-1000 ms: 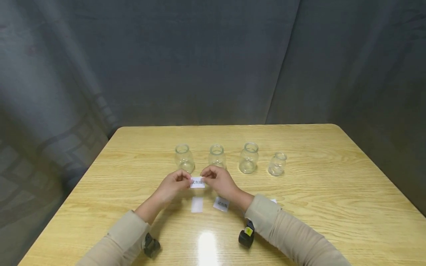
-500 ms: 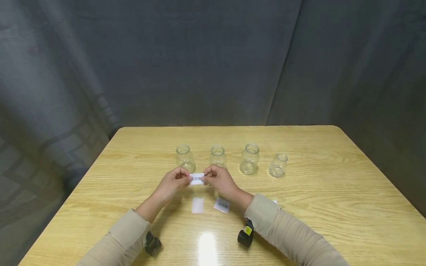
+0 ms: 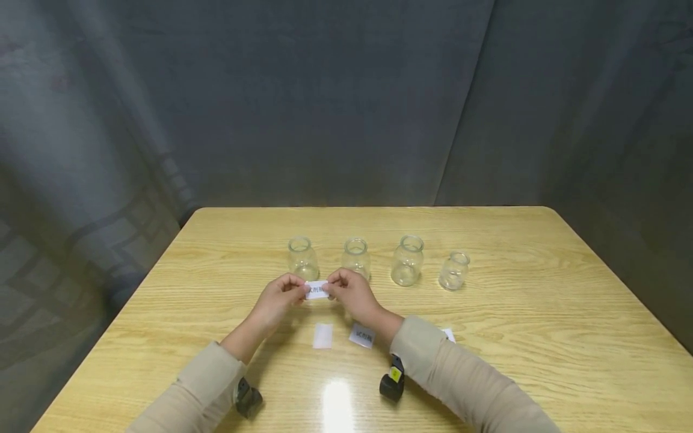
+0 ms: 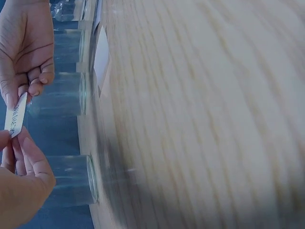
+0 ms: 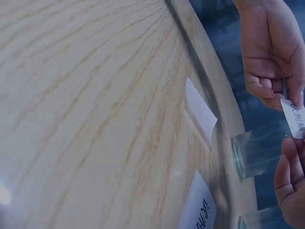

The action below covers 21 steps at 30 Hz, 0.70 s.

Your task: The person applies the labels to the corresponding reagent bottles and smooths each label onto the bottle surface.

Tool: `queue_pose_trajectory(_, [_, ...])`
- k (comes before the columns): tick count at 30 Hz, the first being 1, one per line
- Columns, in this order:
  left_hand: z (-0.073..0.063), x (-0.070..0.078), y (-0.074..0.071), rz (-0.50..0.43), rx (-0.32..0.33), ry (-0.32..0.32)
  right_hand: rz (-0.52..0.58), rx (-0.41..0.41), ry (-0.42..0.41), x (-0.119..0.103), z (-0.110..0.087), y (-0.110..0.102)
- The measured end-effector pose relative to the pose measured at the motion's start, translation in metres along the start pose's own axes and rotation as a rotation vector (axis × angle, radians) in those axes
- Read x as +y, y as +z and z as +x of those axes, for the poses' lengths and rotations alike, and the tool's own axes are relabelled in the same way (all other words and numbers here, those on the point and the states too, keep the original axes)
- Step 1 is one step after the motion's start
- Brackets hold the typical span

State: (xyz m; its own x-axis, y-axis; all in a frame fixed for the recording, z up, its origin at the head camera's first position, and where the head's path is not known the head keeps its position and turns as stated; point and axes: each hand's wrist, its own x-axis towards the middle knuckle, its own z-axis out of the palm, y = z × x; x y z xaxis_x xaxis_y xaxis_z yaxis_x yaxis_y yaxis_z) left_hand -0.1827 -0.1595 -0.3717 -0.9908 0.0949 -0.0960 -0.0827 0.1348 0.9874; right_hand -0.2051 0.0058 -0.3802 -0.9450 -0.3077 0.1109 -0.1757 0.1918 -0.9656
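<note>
A small white label point(image 3: 316, 290) with printed dark characters is stretched between both hands, above the table and in front of the jars. My left hand point(image 3: 277, 302) pinches its left end between thumb and fingers. The other end is pinched by my right hand point(image 3: 355, 296). Behind the left hand stands an open glass jar point(image 3: 303, 260). A second glass jar point(image 3: 355, 255) is partly covered by the right hand. On the table below lie a blank-looking white label point(image 3: 322, 336) and a label with characters point(image 3: 362, 335).
Farther right stand a third glass jar point(image 3: 407, 261) and a smaller one point(image 3: 453, 272). Another white label point(image 3: 449, 334) peeks out beside the right sleeve point(image 3: 419, 343). Beyond the wooden table point(image 3: 514, 337) hangs a dark grey curtain point(image 3: 325, 108).
Both hands have shifted slightly left and away from me with the label, toward the leftmost jar. The right forearm moved left, uncovering more of the label beside its sleeve.
</note>
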Motion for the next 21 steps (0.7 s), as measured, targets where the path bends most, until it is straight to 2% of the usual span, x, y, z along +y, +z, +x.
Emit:
queue_pose_trajectory(11, [0.000, 0.001, 0.000, 0.056, 0.102, -0.043, -0.069, 0.008, 0.000, 0.002, 0.005, 0.006])
queue_pose_trajectory(21, [0.004, 0.002, -0.006, 0.149, 0.155, -0.067, -0.121, 0.030, 0.002, 0.002, 0.015, 0.012])
